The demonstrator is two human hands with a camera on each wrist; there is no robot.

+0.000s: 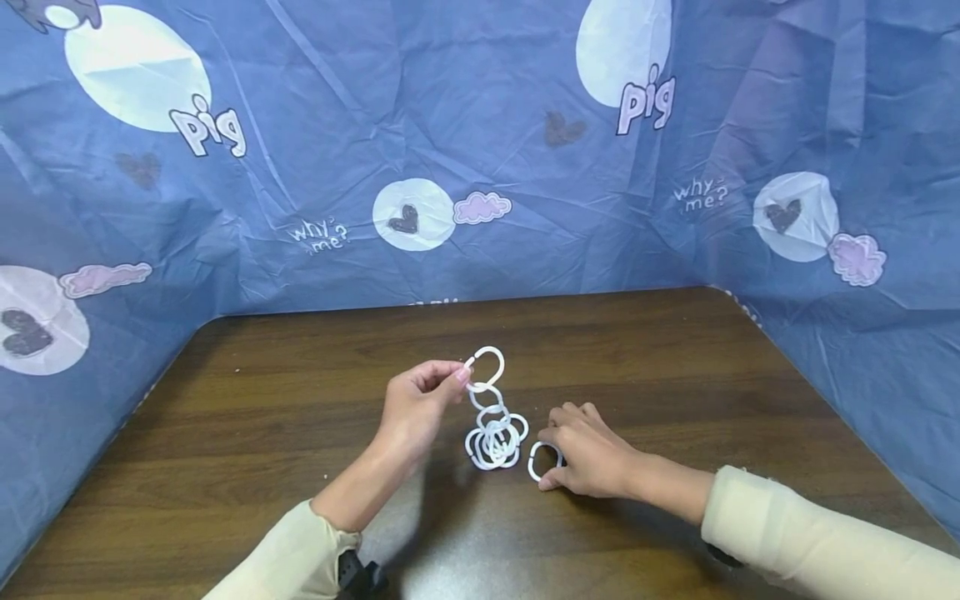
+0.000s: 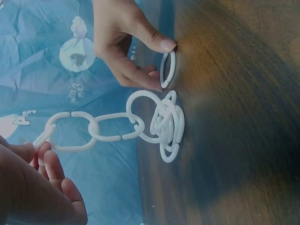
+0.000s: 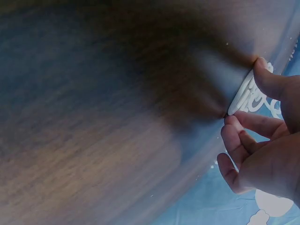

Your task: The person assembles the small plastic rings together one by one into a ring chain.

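My left hand (image 1: 420,404) pinches the top link (image 1: 502,367) of a white plastic link chain between thumb and fingertips, above the table. From it the chain hangs down to a heap of joined links (image 1: 497,450) resting on the wood. Just right of the heap, a loose white C-shaped link (image 1: 532,463) lies on or very near the table. My right hand (image 1: 592,454) holds that link by its opposite edges, thumb on the near side and fingers on the far side. In the left wrist view, the loose link (image 2: 172,70) stands apart from the heap (image 2: 178,124).
The brown wooden table (image 1: 300,400) spreads out around both hands. A blue printed sheet (image 1: 450,100) rises behind it and along both sides. A dark strap or device (image 1: 360,575) shows at the left wrist, below the pale sleeve (image 1: 300,550).
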